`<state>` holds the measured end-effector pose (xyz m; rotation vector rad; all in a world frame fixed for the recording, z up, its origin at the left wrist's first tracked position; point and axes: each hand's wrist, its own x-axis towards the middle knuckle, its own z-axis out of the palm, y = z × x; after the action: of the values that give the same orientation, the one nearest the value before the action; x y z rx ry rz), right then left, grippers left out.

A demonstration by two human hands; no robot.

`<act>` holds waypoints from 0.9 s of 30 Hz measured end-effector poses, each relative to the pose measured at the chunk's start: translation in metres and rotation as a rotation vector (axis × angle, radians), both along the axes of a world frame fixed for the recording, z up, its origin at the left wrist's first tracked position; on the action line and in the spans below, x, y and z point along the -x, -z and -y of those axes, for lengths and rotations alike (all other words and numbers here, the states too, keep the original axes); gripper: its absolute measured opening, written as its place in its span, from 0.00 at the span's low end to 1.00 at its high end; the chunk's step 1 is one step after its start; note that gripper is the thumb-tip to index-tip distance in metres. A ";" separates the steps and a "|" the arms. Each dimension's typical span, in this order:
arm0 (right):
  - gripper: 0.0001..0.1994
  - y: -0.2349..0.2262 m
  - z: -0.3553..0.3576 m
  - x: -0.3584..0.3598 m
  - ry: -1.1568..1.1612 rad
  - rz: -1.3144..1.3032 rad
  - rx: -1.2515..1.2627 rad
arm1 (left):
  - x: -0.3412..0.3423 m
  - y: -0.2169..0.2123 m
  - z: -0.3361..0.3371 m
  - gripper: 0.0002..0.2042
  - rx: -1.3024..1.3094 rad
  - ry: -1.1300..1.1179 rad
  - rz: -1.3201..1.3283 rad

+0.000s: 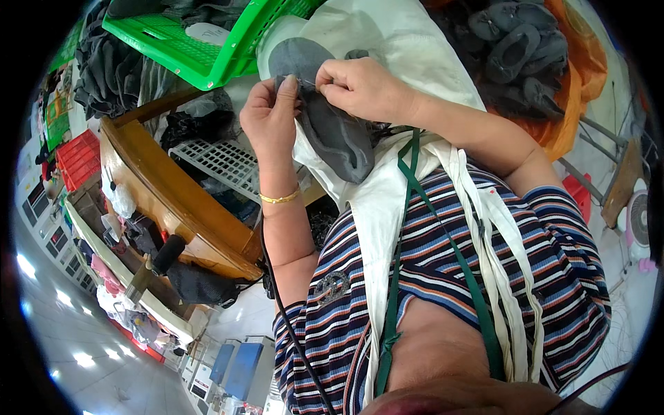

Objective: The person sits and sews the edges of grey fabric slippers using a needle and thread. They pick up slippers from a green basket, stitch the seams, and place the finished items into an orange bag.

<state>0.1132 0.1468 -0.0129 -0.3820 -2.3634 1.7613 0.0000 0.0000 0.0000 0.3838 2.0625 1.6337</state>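
Two hands worked on a soft dark grey fabric piece (332, 131) held up over a white cloth apron (387, 200).

The left hand (271, 114) pinched the top edge of the grey piece, fingers shut tight on it. The right hand (363, 86), at about two o'clock from the left, pinched something thin against the same edge, maybe a needle; it was too small to tell. A bright green plastic crate (200, 48) sat at eleven o'clock. A heap of dark grey slippers (519, 48) lay on an orange sack at two o'clock.
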 end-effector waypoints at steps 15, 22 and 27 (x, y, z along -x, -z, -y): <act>0.08 0.025 0.016 0.006 0.030 -0.096 -0.479 | 0.006 -0.005 -0.001 0.07 0.110 0.061 0.084; 0.06 0.026 0.005 0.009 -0.009 -0.133 -0.558 | 0.007 -0.006 -0.002 0.05 0.046 0.012 0.181; 0.05 0.021 -0.002 0.008 -0.025 -0.117 -0.571 | 0.008 -0.006 -0.003 0.05 0.034 0.028 0.186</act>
<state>0.1054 0.1489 -0.0337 -0.1570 -2.6401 1.0056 -0.0077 0.0031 0.0056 0.2381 1.9350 1.5538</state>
